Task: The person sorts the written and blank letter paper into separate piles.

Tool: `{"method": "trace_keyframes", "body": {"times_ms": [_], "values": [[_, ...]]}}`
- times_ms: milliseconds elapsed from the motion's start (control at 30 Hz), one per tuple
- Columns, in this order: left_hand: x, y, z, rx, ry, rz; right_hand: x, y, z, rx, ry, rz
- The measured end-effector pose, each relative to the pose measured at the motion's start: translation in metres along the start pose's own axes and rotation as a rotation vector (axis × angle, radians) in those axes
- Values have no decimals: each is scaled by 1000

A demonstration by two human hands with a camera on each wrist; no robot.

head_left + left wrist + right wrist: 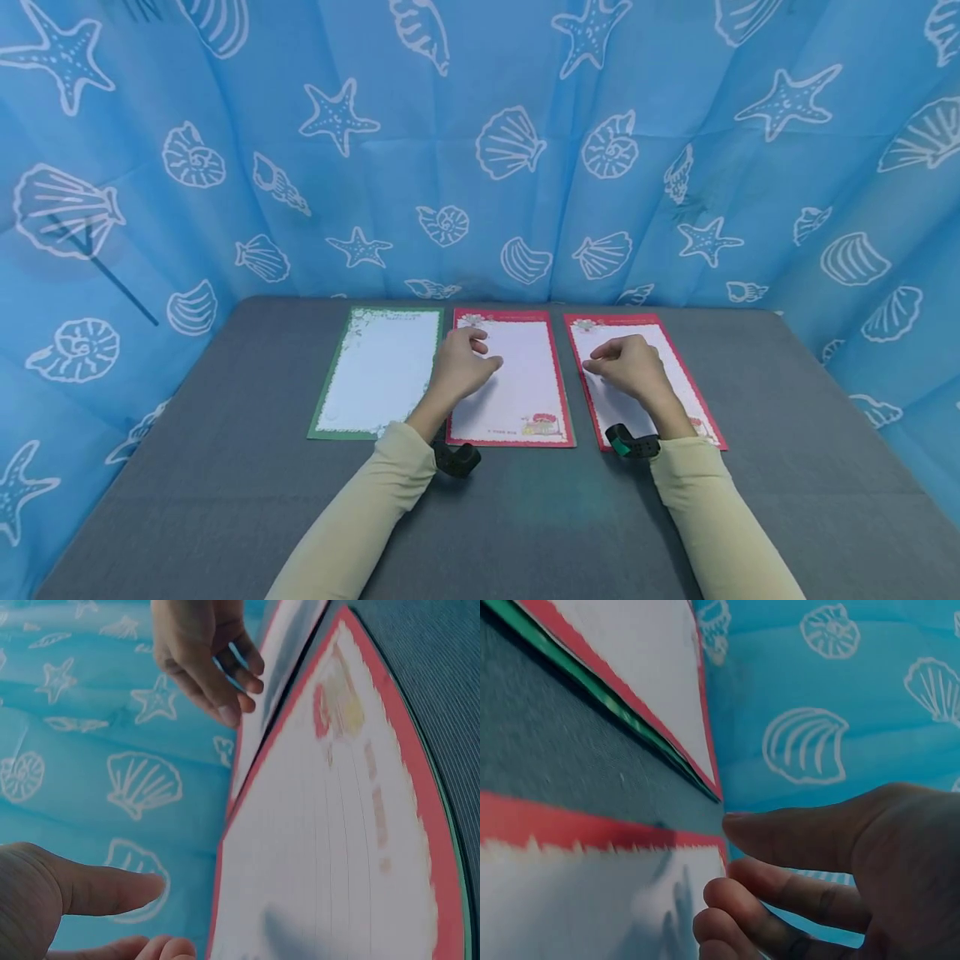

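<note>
My left hand hovers over the left part of a red-bordered sheet of paper, the middle one of three, with nothing in its fingers. Over a second red-bordered sheet on the right, my right hand is held with thumb and fingers loosely bent and nothing between them. A green-bordered sheet lies to the left of both. Green shows under the edge of the middle sheet in the right wrist view. My left thumb points across, apart from the paper, in the left wrist view.
The sheets lie side by side near the back of a grey cloth-covered table. Behind and at both sides hangs a blue curtain with white shells and starfish. Each wrist wears a black band.
</note>
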State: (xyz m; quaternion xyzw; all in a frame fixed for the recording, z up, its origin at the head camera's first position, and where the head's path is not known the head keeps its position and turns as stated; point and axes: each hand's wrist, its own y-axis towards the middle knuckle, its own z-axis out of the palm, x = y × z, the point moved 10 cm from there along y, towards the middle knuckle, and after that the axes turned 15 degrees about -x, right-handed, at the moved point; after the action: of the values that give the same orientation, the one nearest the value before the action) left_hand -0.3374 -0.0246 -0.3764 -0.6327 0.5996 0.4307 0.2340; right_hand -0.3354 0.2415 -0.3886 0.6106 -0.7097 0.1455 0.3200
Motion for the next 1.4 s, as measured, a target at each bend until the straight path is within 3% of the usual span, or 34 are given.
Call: {"method": "trace_keyframes", "body": {"times_ms": [200,500,800,1000,1400], "values": [[18,4,-16,-38,51,-44,9,-4,13,35,61,-8],[40,7,-30,-84,50,-82,21,-12,28,63,83,-35],[52,7,-31,-23,130,-125,27,-15,37,47,63,-51],[55,2,-23,36,143,-123,26,-18,40,27,60,-46],[46,0,-25,-23,143,-76,29,-17,40,-3,43,-38]]}}
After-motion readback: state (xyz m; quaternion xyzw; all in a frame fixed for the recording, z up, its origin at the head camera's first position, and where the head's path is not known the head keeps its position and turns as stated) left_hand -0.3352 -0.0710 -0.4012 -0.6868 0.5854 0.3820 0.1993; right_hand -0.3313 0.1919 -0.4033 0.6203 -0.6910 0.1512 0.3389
